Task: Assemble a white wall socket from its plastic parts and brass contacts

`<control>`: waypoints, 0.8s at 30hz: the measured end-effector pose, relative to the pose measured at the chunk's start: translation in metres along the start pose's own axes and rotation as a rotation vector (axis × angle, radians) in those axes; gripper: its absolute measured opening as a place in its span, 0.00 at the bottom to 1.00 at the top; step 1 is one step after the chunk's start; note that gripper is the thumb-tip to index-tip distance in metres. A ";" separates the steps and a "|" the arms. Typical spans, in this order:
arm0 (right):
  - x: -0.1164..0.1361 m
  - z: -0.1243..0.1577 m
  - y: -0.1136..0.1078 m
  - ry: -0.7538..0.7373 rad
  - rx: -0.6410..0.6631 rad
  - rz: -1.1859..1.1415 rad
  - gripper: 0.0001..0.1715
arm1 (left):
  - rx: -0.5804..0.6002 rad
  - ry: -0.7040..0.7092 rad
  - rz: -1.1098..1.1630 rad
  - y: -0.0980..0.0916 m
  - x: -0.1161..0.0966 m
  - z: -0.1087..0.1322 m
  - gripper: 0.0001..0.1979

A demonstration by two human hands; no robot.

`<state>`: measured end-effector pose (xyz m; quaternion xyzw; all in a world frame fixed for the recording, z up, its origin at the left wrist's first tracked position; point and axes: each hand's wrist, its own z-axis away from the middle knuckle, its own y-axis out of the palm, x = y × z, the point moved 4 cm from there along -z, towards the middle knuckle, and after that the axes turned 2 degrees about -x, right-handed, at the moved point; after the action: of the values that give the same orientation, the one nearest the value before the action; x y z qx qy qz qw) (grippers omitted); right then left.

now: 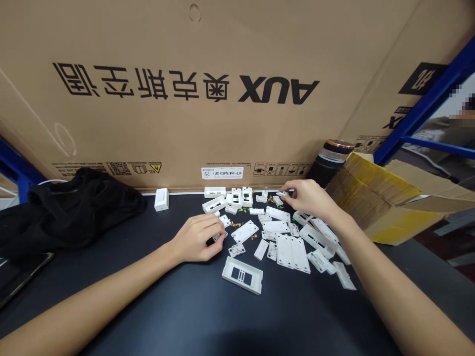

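Many small white plastic parts lie scattered on a dark table. My left hand (200,238) rests at their left edge, fingers curled over a small white part (219,236) that is mostly covered. At the back of the pile, my right hand (306,197) pinches a small white piece (282,194) between thumb and fingertips. A white rectangular frame with openings (242,275) lies nearest to me. Flat white plates (293,252) sit side by side right of the middle. Tiny brass-coloured pieces (236,225) and green bits are mixed among the parts.
A large cardboard box (193,133) stands behind the table. To the left are a black cloth (74,212), a phone-like dark device (24,277) and a white box (161,199). A dark bottle (328,160) and an open carton (386,198) stand at the right.
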<state>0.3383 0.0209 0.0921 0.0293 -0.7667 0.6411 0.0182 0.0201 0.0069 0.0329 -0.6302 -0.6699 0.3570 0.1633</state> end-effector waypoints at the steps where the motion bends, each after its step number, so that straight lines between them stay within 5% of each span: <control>1: 0.013 0.008 -0.004 -0.070 -0.020 -0.052 0.11 | -0.013 -0.013 0.019 -0.001 -0.001 -0.001 0.05; 5: 0.077 0.049 -0.022 -0.510 -0.357 -0.403 0.05 | -0.082 -0.119 0.113 -0.006 -0.008 -0.006 0.06; 9: 0.121 0.074 -0.012 -0.721 -0.515 -0.478 0.08 | -0.068 -0.296 0.429 0.002 -0.013 -0.005 0.18; 12: 0.135 0.083 -0.002 -0.762 -0.605 -0.438 0.10 | -0.054 -0.368 0.604 0.012 -0.013 0.000 0.26; 16: 0.140 0.089 0.006 -0.774 -0.695 -0.412 0.12 | -0.076 -0.447 0.682 0.019 -0.010 0.005 0.19; 24: 0.141 0.093 0.014 -0.832 -0.641 -0.490 0.15 | -0.138 -0.478 0.797 0.022 -0.006 0.004 0.16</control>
<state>0.1976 -0.0709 0.0710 0.4485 -0.8361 0.2885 -0.1289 0.0340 -0.0006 0.0167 -0.7479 -0.4164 0.4817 -0.1877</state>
